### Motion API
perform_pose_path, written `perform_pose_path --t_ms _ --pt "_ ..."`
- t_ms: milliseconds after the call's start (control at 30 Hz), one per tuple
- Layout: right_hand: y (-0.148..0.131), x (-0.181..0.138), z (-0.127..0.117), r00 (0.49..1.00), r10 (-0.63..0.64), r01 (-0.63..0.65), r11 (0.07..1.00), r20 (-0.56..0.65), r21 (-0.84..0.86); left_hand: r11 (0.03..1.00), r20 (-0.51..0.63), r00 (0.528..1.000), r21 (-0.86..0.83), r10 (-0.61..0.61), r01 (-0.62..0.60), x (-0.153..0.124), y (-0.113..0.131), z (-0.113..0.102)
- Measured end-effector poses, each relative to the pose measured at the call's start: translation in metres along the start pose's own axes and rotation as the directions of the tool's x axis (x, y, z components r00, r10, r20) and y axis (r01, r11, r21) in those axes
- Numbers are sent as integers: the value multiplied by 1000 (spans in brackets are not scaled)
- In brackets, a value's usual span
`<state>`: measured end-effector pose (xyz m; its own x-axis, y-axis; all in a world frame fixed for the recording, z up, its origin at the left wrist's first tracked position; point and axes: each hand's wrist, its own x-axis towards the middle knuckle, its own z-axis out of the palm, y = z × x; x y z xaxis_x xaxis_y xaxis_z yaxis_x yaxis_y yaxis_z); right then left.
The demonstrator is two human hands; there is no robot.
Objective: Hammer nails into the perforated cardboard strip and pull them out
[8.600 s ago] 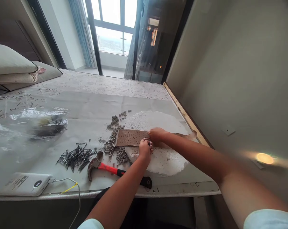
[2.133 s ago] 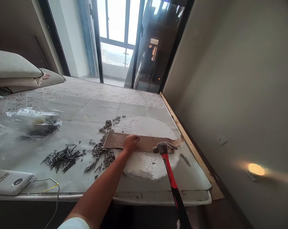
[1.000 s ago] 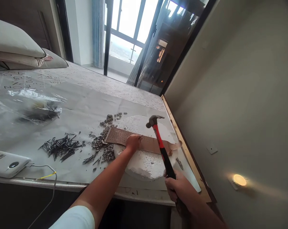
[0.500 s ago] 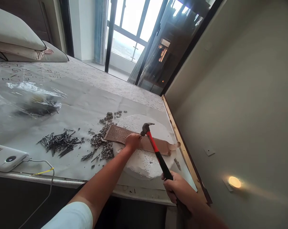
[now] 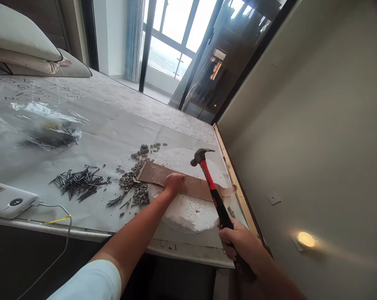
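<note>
A brown strip (image 5: 157, 175) full of small holes lies across a white foam disc (image 5: 188, 210) on the covered bed. My left hand (image 5: 173, 183) rests on the strip with fingers pinched together, seemingly on a nail too small to make out. My right hand (image 5: 240, 243) grips the black end of a red-handled hammer (image 5: 210, 183). The hammer's head is raised a little above the strip, just right of my left hand.
A heap of loose nails (image 5: 78, 183) and small grey stones (image 5: 134, 183) lie left of the disc. A white power bank (image 5: 10, 200) with a cable sits at the near edge. A clear plastic bag (image 5: 44, 131) lies further back. A wall runs close on the right.
The hammer head dropped onto the spot by my left fingers half a second ago and has risen again. My left hand has stayed on the strip.
</note>
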<state>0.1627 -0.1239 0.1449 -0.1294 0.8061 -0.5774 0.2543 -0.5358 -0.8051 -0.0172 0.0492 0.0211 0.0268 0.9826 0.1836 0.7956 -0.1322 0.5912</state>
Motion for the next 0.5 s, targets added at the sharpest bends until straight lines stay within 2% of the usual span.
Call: perform_pose_path --t_ms 233,400,500 --pt "0 1 4 999 44 -44 998 17 -37 1000 -8 1000 19 12 -11 1 -1 2" --pt "-1 -1 1 999 -41 41 999 -33 -19 999 -28 999 25 34 -34 1 -2 2" --pt "2 1 3 1000 20 -20 999 -20 -29 999 -26 999 33 22 -21 1 -1 2"
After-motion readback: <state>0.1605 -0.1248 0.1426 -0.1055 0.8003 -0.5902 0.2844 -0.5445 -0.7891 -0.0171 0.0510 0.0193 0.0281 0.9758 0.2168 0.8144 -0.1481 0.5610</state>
